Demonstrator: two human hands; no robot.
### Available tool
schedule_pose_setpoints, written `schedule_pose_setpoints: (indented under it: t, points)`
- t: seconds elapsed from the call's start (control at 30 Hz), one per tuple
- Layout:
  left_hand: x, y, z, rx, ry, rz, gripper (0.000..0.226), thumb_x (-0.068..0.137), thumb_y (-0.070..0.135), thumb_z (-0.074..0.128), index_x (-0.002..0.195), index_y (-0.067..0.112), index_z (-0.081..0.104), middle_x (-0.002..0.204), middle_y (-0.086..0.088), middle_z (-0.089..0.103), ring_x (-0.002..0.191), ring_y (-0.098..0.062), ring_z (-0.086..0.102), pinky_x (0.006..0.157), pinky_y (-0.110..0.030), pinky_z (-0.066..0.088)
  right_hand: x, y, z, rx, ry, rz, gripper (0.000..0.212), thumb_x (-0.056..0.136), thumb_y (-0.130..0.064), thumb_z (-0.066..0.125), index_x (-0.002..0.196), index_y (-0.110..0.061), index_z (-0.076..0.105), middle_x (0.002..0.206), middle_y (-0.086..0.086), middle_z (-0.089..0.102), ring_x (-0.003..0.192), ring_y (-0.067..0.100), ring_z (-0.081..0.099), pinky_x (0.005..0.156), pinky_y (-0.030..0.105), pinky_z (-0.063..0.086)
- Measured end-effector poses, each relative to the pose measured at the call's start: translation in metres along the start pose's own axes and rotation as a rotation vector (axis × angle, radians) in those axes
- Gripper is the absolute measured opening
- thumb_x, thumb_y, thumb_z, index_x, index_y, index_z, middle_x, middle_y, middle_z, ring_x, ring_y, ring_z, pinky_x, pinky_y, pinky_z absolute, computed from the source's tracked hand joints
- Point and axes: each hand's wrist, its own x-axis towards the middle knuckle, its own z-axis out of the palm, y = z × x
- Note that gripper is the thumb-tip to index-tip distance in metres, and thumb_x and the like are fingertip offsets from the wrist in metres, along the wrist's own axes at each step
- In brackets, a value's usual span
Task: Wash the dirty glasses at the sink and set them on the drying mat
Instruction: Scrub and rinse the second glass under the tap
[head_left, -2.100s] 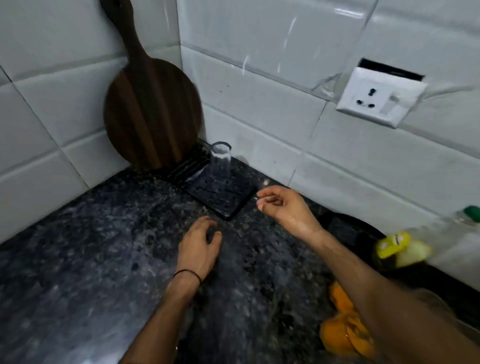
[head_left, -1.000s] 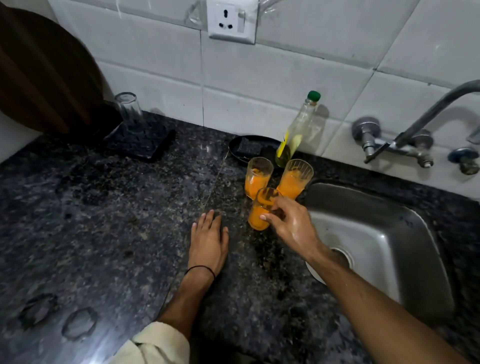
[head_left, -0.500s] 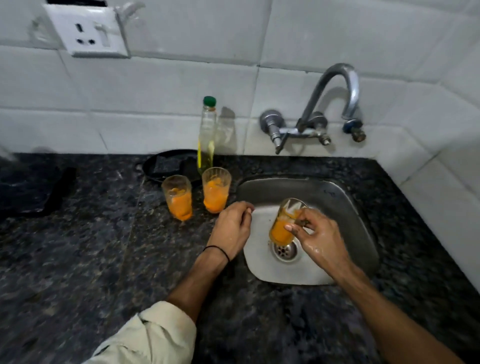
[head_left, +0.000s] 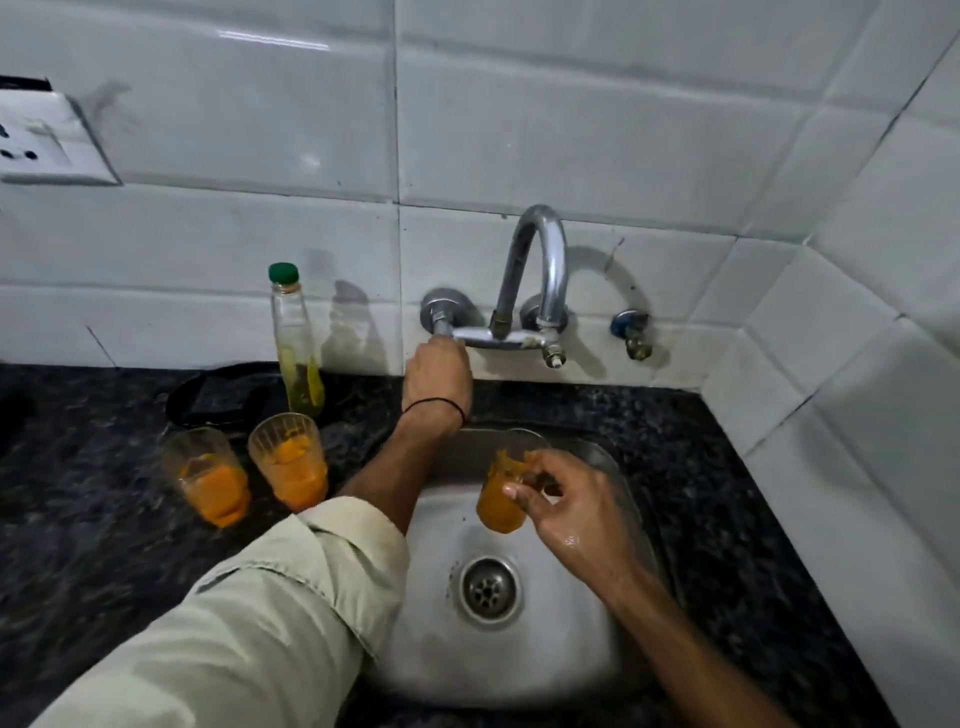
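Note:
My right hand (head_left: 576, 512) holds a glass (head_left: 501, 493) smeared with orange residue over the steel sink (head_left: 587, 649), pinched near its rim and upright. My left hand (head_left: 437, 376) reaches to the wall tap (head_left: 535, 275) and grips its left valve handle. No water is running from the spout. Two more dirty glasses (head_left: 205, 475) (head_left: 290, 460) with orange residue stand on the dark granite counter to the left of the sink. The drying mat is out of view.
A clear bottle with a green cap (head_left: 297, 343) stands against the tiled wall behind the glasses, beside a black dish (head_left: 223, 397). A wall socket (head_left: 41, 140) is at the far left. The sink drain (head_left: 488, 587) is open. A tiled corner closes the right side.
My left hand left the sink's edge and rose to the tap's left valve. The right hand still holds the orange glass over the sink. The view shifted right toward the tap.

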Motion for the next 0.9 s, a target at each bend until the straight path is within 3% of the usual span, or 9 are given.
schedule_pose_setpoints:
  t: [0.2, 0.3, 0.37, 0.5, 0.6, 0.67, 0.73, 0.8, 0.9]
  points:
    - [0.002, -0.016, 0.003, -0.283, 0.082, -0.127, 0.046, 0.103, 0.035, 0.039, 0.088, -0.001, 0.063, 0.090, -0.023, 0.067, 0.078, -0.036, 0.059, 0.064, -0.039, 0.040, 0.020, 0.029, 0.006, 0.138, -0.106, -0.036, 0.034, 0.076, -0.056, 0.068, 0.078, -0.024, 0.057, 0.081, -0.011, 0.063, 0.078, 0.010, 0.061, 0.070, 0.044, 0.054]
    - [-0.007, -0.024, 0.006, -0.605, 0.014, -0.200, 0.048, 0.095, 0.049, 0.051, 0.073, 0.009, 0.064, 0.077, -0.014, 0.068, 0.075, -0.031, 0.066, 0.072, -0.041, 0.052, 0.028, 0.034, 0.007, 0.175, -0.160, -0.062, 0.040, 0.074, -0.062, 0.065, 0.079, -0.023, 0.059, 0.082, -0.009, 0.064, 0.079, 0.013, 0.061, 0.070, 0.043, 0.054]
    - [-0.030, -0.028, 0.008, -0.862, -0.136, -0.263, 0.048, 0.086, 0.065, 0.057, 0.080, 0.017, 0.062, 0.086, -0.006, 0.067, 0.083, -0.021, 0.065, 0.078, -0.038, 0.052, 0.034, 0.034, 0.004, 0.193, -0.206, -0.066, 0.037, 0.075, -0.056, 0.070, 0.082, -0.021, 0.062, 0.081, -0.006, 0.066, 0.077, 0.016, 0.062, 0.071, 0.042, 0.054]
    - [-0.098, -0.046, 0.028, -1.030, -0.637, -0.142, 0.061, 0.076, 0.073, 0.056, 0.116, 0.028, 0.065, 0.118, -0.001, 0.070, 0.107, -0.018, 0.068, 0.090, -0.038, 0.055, 0.047, 0.039, -0.008, 0.378, -0.355, -0.068, 0.019, 0.080, -0.034, 0.080, 0.082, -0.021, 0.066, 0.084, 0.004, 0.070, 0.081, 0.021, 0.065, 0.077, 0.042, 0.055]
    - [-0.126, -0.050, 0.038, -1.069, -0.818, -0.088, 0.064, 0.070, 0.047, 0.081, 0.123, 0.016, 0.063, 0.118, -0.008, 0.070, 0.104, -0.027, 0.069, 0.085, -0.037, 0.055, 0.051, 0.045, -0.012, 0.566, -0.511, -0.118, 0.027, 0.084, -0.035, 0.074, 0.095, -0.011, 0.066, 0.100, 0.012, 0.068, 0.095, 0.032, 0.065, 0.086, 0.048, 0.056]
    - [-0.134, -0.041, 0.045, -1.088, -0.704, -0.130, 0.049, 0.068, 0.027, 0.085, 0.110, 0.013, 0.066, 0.098, -0.002, 0.073, 0.089, -0.021, 0.068, 0.077, -0.031, 0.054, 0.045, 0.042, -0.009, 0.557, -0.530, -0.110, 0.024, 0.091, -0.034, 0.068, 0.100, -0.012, 0.063, 0.117, 0.004, 0.057, 0.110, 0.025, 0.058, 0.094, 0.037, 0.054]
    - [-0.140, -0.029, 0.054, -1.055, -0.468, -0.165, 0.047, 0.067, 0.021, 0.086, 0.109, 0.019, 0.065, 0.094, 0.002, 0.073, 0.088, -0.016, 0.068, 0.075, -0.029, 0.056, 0.036, 0.036, -0.003, 0.289, -0.317, -0.193, 0.020, 0.095, -0.042, 0.060, 0.092, -0.023, 0.055, 0.120, -0.004, 0.044, 0.115, 0.015, 0.042, 0.094, 0.021, 0.040]
    - [-0.147, -0.019, 0.067, -0.894, -0.210, -0.161, 0.051, 0.063, 0.037, 0.083, 0.109, 0.027, 0.063, 0.098, 0.004, 0.072, 0.090, -0.011, 0.068, 0.075, -0.026, 0.057, 0.027, 0.025, 0.005, 0.022, -0.053, -0.319, 0.026, 0.097, -0.050, 0.051, 0.083, -0.028, 0.048, 0.103, -0.006, 0.044, 0.099, 0.010, 0.038, 0.089, 0.024, 0.032]
    - [-0.157, -0.009, 0.082, -0.624, -0.008, -0.159, 0.045, 0.066, 0.053, 0.066, 0.105, 0.033, 0.056, 0.096, 0.007, 0.068, 0.086, -0.008, 0.065, 0.071, -0.027, 0.055, 0.025, 0.009, 0.012, -0.037, -0.037, -0.170, 0.033, 0.100, -0.048, 0.047, 0.073, -0.028, 0.046, 0.074, -0.009, 0.050, 0.073, 0.008, 0.048, 0.084, 0.029, 0.039]
